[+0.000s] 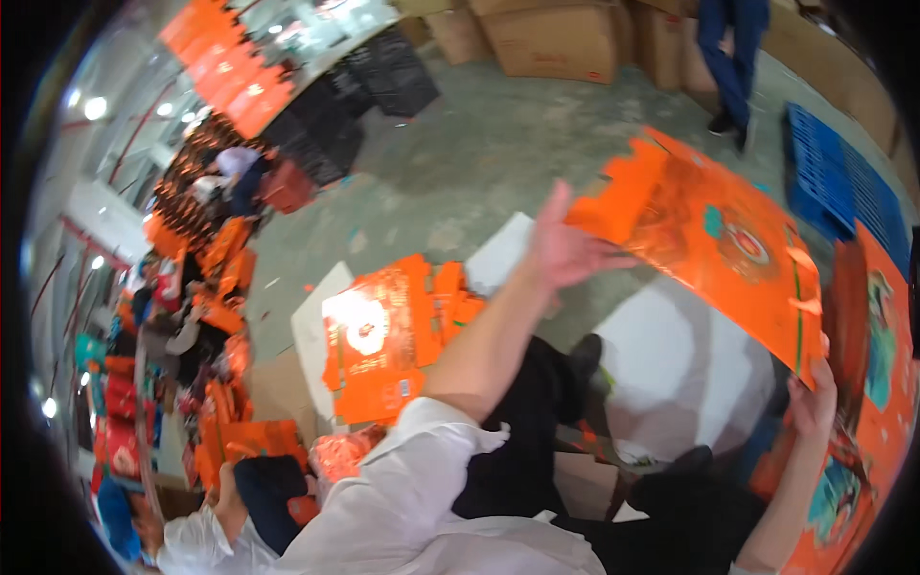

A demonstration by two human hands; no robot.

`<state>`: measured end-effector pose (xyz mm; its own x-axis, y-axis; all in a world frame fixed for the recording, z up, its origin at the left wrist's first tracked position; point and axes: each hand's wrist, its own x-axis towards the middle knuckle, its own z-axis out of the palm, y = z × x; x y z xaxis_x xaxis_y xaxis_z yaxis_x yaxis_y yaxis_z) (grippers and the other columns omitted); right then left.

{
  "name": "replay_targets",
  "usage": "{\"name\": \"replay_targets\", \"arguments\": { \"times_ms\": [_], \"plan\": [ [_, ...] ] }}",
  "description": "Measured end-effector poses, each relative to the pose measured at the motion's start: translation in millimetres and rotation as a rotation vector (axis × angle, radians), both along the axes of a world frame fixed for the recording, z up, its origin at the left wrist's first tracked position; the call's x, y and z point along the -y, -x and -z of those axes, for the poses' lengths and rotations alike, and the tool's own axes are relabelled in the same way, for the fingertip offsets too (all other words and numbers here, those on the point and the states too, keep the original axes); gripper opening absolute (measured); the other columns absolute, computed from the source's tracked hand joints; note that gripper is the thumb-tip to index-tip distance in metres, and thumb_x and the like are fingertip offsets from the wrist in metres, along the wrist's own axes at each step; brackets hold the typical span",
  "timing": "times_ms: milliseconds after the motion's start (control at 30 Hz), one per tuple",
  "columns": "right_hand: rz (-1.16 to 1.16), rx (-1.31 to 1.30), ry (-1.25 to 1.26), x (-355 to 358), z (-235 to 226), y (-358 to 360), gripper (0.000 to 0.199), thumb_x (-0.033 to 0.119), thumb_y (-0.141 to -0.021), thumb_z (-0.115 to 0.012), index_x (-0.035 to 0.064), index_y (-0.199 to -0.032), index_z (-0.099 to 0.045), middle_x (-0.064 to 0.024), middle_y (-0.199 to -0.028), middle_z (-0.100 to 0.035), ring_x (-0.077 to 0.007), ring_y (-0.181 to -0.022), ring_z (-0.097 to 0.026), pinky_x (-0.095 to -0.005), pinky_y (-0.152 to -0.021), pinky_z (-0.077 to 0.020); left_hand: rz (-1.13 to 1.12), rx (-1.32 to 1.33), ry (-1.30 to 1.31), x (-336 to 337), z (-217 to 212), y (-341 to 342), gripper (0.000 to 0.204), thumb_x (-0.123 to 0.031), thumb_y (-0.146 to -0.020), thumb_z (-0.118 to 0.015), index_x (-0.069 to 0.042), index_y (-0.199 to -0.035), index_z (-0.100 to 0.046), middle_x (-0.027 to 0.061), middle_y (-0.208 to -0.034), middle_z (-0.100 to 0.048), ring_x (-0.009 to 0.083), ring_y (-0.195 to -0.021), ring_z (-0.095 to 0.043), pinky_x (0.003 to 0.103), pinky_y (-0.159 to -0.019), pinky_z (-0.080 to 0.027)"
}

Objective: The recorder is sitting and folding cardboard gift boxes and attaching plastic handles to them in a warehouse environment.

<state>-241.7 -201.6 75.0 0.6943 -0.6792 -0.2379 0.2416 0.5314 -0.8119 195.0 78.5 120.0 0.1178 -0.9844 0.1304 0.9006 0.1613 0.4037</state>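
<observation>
Left hand [565, 251] grips the far edge of a flat orange carton sheet [728, 244] at ten o'clock — right hand [813, 398] pinches its near corner at five o'clock.

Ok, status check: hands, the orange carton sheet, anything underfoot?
Left hand and right hand both gripping flat orange carton sheet, held up. Stack of orange sheets on floor below. Nothing blocking.
</observation>
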Motion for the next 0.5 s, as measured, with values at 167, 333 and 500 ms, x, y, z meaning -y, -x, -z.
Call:
{"name": "replay_targets", "arguments": {
  "times_ms": [167, 333, 500],
  "plan": [
    [-0.042, 0.147, 0.080, -3, -15, 8, 0.046, 0.009, -0.091, -0.061, 0.0027, -0.135, -0.049, -0.0089, -0.121, -0.064, -0.0201, -0.102, -0.066, -0.0331, -0.086, -0.0559, -0.106, 0.145, -0.184, -22, 11, -21, 0.095, -0.077, -0.089, -0.039, 0.003, -0.140, -0.048, 0.0188, -0.136, -0.057, 0.0351, -0.123, -0.056, 0.045, -0.105, -0.042],
    [-0.039, 0.144, 0.101, -9, -19, 27, 0.055, 0.005, -0.088, -0.062, 0.0002, -0.139, -0.045, -0.0114, -0.132, -0.060, -0.0257, -0.119, -0.061, -0.0388, -0.099, -0.0502, -0.248, 0.452, -0.490, 1, 14, -9, 0.083, -0.070, -0.093, -0.043, 0.000, -0.136, -0.052, 0.0169, -0.131, -0.060, 0.0307, -0.124, -0.055, 0.043, -0.101, -0.046],
    [-0.186, 0.038, 0.202, 5, 9, 40, 0.060, 0.012, -0.087, -0.067, -0.0007, -0.141, -0.043, -0.0126, -0.135, -0.058, -0.0250, -0.120, -0.060, -0.0389, -0.099, -0.0503, -0.297, 0.525, -0.466, 10, 30, -11, 0.040, -0.025, -0.093, -0.067, -0.006, -0.128, -0.061, 0.0095, -0.123, -0.065, 0.0228, -0.116, -0.061, 0.040, -0.097, -0.051]
  ]
}}
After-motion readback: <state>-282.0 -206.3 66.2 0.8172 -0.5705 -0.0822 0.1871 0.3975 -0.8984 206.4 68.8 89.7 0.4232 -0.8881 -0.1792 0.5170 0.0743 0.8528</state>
